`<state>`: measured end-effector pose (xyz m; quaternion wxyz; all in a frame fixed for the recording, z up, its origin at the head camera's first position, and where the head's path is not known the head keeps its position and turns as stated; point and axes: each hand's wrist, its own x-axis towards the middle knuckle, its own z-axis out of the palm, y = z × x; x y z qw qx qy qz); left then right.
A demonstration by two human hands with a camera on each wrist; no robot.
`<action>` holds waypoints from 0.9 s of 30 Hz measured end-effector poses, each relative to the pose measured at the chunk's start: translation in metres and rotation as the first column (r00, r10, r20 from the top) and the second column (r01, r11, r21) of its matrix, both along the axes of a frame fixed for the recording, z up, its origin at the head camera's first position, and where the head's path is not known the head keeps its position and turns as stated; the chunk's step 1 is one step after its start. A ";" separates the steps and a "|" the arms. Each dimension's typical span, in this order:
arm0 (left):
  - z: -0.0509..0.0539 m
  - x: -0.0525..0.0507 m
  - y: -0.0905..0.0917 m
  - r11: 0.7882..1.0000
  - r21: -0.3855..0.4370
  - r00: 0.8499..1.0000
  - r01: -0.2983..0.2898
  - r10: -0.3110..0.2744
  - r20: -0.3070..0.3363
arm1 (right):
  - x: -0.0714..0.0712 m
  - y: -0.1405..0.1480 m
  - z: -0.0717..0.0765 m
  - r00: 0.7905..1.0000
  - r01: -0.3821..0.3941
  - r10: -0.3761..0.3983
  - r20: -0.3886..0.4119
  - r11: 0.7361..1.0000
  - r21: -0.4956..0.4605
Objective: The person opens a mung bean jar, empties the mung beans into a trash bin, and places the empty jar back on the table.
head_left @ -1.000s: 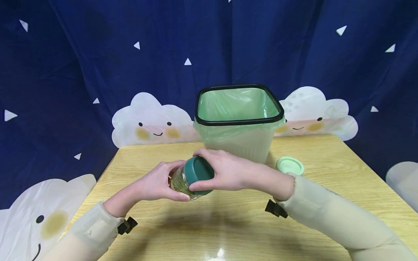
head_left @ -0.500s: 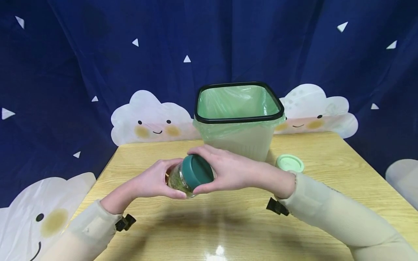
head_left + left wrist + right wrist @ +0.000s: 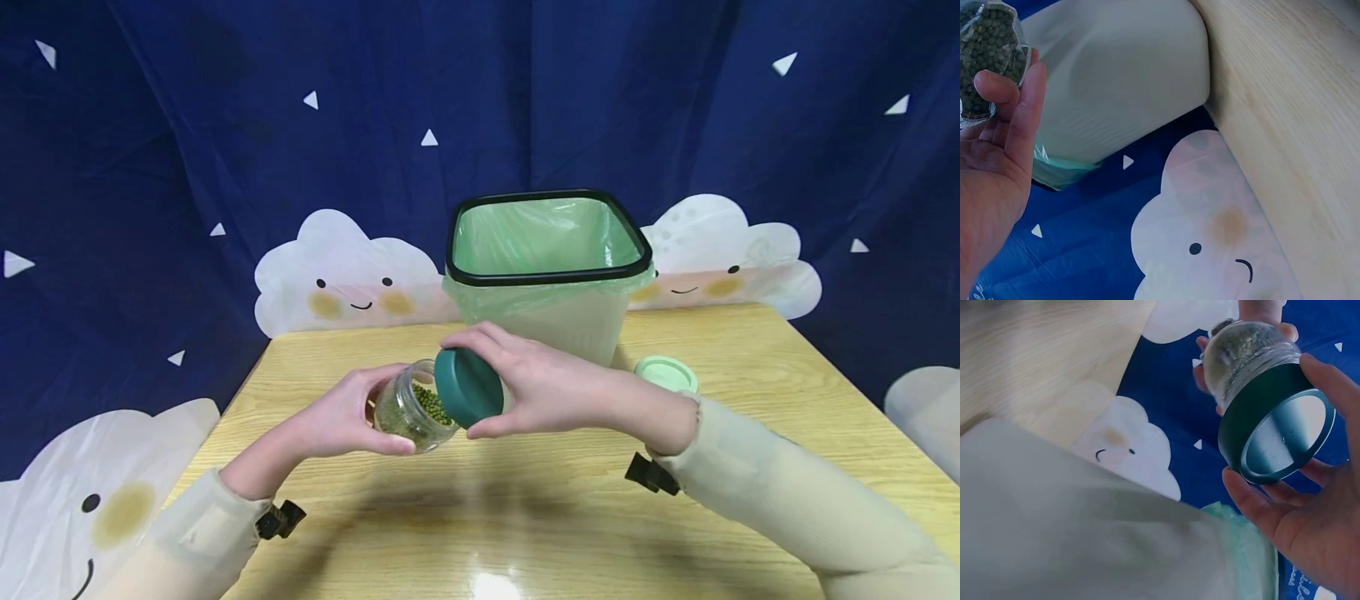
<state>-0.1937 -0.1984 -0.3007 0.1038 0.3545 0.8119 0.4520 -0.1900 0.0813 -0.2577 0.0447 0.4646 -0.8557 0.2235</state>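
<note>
My left hand [image 3: 345, 418] grips a clear jar [image 3: 397, 415], tilted with its mouth toward the right. Small green beans [image 3: 431, 406] show inside it, and in the left wrist view the beans [image 3: 991, 47] are seen through the jar's wall. My right hand [image 3: 551, 385] holds a dark green lid [image 3: 467, 388] by its edge, just off the jar's mouth at the upper right. In the right wrist view the lid [image 3: 1275, 425] overlaps the jar [image 3: 1244, 359], so a gap between them cannot be seen there. Both hands are above the wooden table.
Behind my hands stands a pale waste bin [image 3: 562, 321] with a black rim and a green liner bag [image 3: 540, 237]. To its right a light green round lid [image 3: 666, 374] lies on the wooden table [image 3: 757, 400]. A dark blue curtain [image 3: 360, 75] hangs behind.
The dark green lid has come off the jar and moved slightly right with my right hand, uncovering the beans. My left hand and the jar have shifted a little left.
</note>
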 end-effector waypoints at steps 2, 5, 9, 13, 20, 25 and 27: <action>-0.002 0.001 -0.003 1.000 0.008 1.000 -0.015 0.015 -0.001 | -0.001 0.005 -0.003 1.000 0.027 -0.027 0.007 1.000 0.009; -0.005 0.003 -0.009 0.999 0.009 0.998 -0.054 0.054 -0.017 | -0.002 0.011 -0.010 0.998 0.052 -0.053 0.022 0.998 0.025; -0.008 0.005 -0.017 0.995 0.018 0.995 -0.094 0.094 -0.031 | -0.003 0.017 -0.025 0.998 0.055 -0.058 0.038 0.996 0.074; -0.009 0.006 -0.023 0.992 0.020 0.991 -0.126 0.126 -0.043 | -0.007 0.017 -0.045 0.998 0.046 -0.055 0.044 0.984 0.174; -0.011 0.007 -0.028 0.990 0.020 0.988 -0.139 0.140 -0.063 | -0.013 0.012 -0.080 0.998 0.038 -0.055 0.034 0.924 0.381; -0.012 0.008 -0.029 0.989 0.017 0.986 -0.148 0.149 -0.071 | -0.016 0.005 -0.101 0.998 0.028 -0.056 0.040 0.861 0.508; -0.012 0.009 -0.029 0.988 0.012 0.985 -0.154 0.154 -0.078 | -0.017 0.003 -0.106 0.998 0.022 -0.055 0.044 0.841 0.541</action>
